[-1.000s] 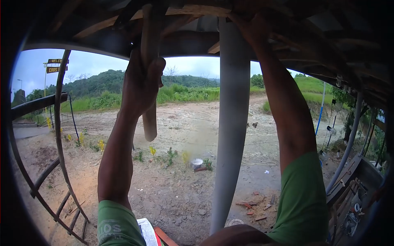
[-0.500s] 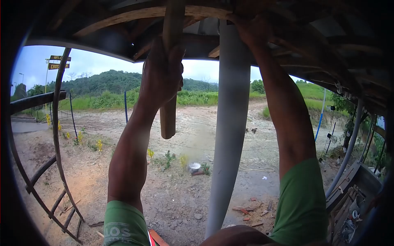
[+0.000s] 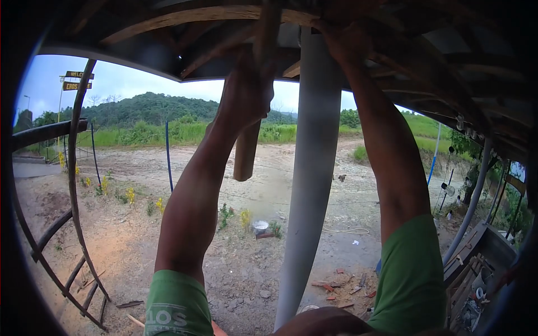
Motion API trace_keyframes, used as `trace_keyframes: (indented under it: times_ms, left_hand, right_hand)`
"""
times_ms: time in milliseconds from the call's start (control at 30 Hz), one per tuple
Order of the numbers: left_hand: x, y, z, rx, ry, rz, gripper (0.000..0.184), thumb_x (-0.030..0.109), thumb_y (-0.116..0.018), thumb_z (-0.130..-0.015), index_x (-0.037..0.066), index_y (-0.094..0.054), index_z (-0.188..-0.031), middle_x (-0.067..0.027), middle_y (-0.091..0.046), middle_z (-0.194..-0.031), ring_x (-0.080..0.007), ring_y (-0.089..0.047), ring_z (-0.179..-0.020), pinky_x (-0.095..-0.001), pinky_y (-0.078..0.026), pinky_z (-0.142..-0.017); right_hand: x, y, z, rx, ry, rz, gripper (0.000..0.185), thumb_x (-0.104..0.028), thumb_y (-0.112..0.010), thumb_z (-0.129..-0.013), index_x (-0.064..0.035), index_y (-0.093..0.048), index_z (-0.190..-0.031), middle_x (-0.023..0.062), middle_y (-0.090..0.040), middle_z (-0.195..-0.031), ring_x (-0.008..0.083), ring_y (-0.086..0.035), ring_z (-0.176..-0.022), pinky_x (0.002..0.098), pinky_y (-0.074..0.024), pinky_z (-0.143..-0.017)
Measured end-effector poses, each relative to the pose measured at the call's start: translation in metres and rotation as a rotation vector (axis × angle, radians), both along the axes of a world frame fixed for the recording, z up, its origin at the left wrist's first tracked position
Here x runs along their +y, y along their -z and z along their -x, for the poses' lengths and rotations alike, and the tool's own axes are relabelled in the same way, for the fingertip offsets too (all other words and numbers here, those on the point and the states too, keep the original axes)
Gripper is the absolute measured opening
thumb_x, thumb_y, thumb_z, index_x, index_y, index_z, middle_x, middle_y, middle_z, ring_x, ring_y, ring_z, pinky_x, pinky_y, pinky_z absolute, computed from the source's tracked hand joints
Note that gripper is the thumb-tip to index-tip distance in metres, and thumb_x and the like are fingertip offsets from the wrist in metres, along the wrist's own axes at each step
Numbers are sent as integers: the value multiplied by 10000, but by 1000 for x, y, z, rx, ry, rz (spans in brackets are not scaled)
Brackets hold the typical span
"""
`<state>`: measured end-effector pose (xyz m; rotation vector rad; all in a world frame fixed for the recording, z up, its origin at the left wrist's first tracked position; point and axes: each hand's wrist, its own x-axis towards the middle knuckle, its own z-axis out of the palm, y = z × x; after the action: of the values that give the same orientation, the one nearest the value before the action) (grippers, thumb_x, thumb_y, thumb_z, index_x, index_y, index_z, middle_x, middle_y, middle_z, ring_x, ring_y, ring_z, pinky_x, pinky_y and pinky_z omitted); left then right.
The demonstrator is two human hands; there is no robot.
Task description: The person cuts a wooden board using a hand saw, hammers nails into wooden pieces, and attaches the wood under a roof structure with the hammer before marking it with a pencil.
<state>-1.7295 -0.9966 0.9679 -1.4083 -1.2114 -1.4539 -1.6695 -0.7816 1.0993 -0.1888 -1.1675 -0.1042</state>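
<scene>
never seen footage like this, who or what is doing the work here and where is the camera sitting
There is no machine: the arms in green sleeves belong to a person wearing one camera on their head, which took every picture. The left hand grips a wooden stick. The right hand reaches up to the roof timbers, beside the top of a grey post; shadow hides whether it holds anything. On the ground beyond are a white basin, a pale cord and scattered scraps.
</scene>
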Motion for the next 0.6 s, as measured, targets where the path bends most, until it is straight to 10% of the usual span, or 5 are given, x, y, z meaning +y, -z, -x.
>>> trace_keyframes:
  times_ms: [300, 433, 600]
  left_hand:
    - [-7, 12, -7, 124, 463, -491, 271, 232, -522, -987, -22, -449, -1051, -79, -571, -599, -157, -594, -467, -290, -466, -407]
    - [33, 0, 23, 112, -127, -143, 260, 257, -507, -987, 13, -459, -1063, -31, -501, -543, -107, -505, -410, -267, -444, -382]
    - [-15, 24, 0, -33, 341, -271, 269, 259, -505, -1003, 1, -444, -1045, -38, -553, -576, -109, -553, -439, -246, -456, -391]
  right_hand:
    - [-10, 6, -3, 34, -50, -16, 773, -705, -781, -558, 19, -699, -816, 187, -699, -756, 317, -713, -727, 407, -571, -679]
    - [-14, 7, -4, 6, -33, 19, 801, -703, -778, -563, 38, -695, -857, 205, -702, -795, 323, -714, -755, 408, -571, -692]
    - [-14, 6, -6, -14, -56, 31, 812, -712, -771, -566, 44, -697, -851, 206, -698, -770, 328, -712, -739, 403, -570, -689]
